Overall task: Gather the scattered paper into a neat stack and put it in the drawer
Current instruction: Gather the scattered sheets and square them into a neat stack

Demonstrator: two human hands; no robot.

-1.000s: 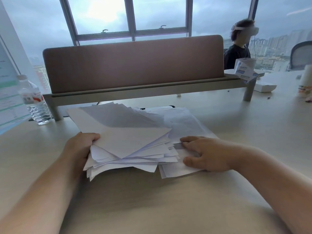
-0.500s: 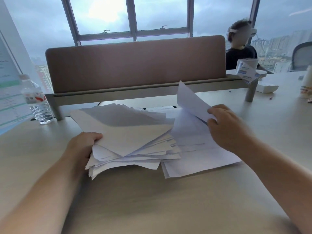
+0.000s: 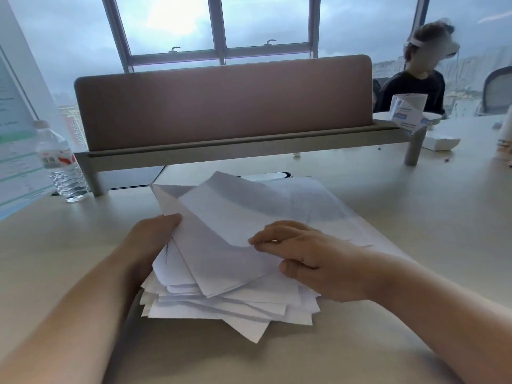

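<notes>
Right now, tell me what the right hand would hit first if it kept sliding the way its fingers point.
The right hand points left across the paper pile, fingers on the top sheet. Sliding on, it would most likely meet the left hand gripping the pile's left edge, though depth is hard to judge.

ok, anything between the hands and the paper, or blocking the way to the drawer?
Nothing between them: the left hand grips the paper pile at its left edge, and the right hand rests on top. No drawer is in view, so that path cannot be judged.
</notes>
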